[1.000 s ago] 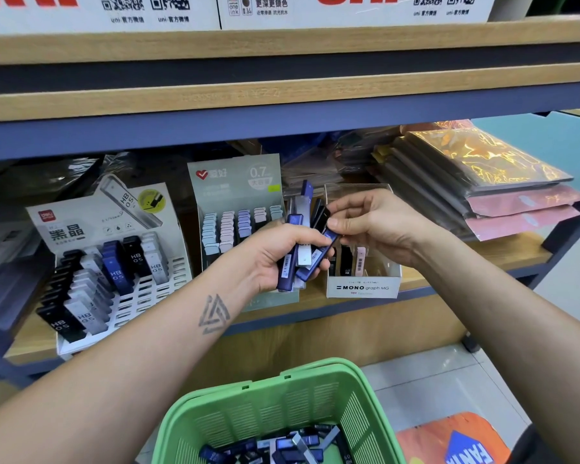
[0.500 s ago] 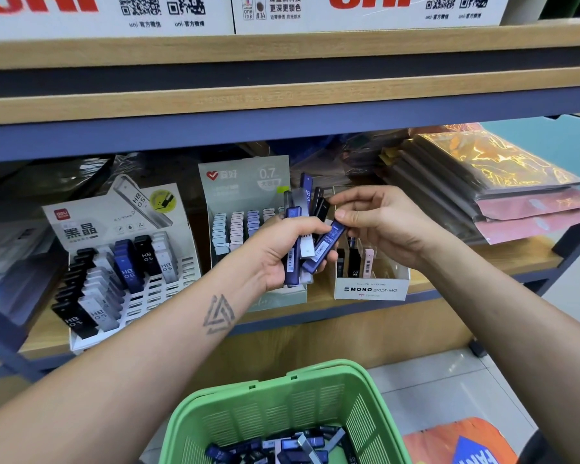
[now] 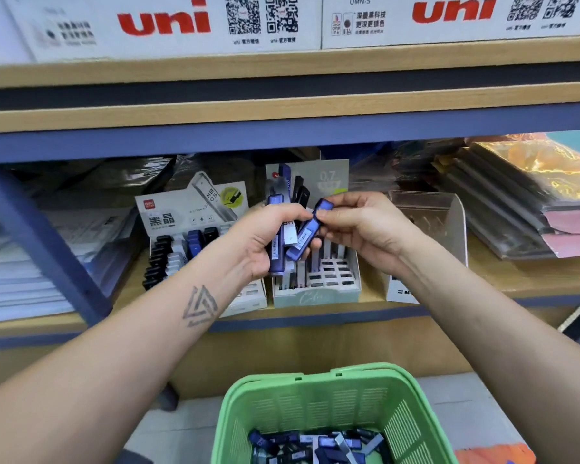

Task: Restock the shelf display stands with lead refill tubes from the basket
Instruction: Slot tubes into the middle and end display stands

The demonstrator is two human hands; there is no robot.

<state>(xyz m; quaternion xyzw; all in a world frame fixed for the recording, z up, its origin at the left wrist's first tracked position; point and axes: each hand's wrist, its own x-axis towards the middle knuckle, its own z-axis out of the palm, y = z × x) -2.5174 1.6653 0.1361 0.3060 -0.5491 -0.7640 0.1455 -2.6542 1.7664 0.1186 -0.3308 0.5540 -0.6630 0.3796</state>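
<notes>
My left hand (image 3: 260, 241) grips a bunch of lead refill tubes (image 3: 277, 246), blue, black and grey, standing upright in front of the shelf. My right hand (image 3: 359, 226) pinches the top of one blue tube (image 3: 307, 234) that leans out of the bunch. Behind the hands stands the pale green 0.7 display stand (image 3: 318, 293) with several slots. Left of it is the white HB 0.5 stand (image 3: 181, 249) holding black, white and blue tubes. The green basket (image 3: 318, 393) below holds several more tubes (image 3: 318, 445).
A white MONO box (image 3: 426, 229) stands right of the 0.7 stand. Stacked foil and pink packs (image 3: 533, 209) fill the shelf's right end, paper stacks (image 3: 21, 272) the left. White uni boxes (image 3: 168, 25) sit on the upper shelf. A blue upright post (image 3: 44, 242) crosses at left.
The view has shifted right, so the stands sit more to the centre. My right hand has drawn the blue tube a little up and out of the bunch in my left hand.
</notes>
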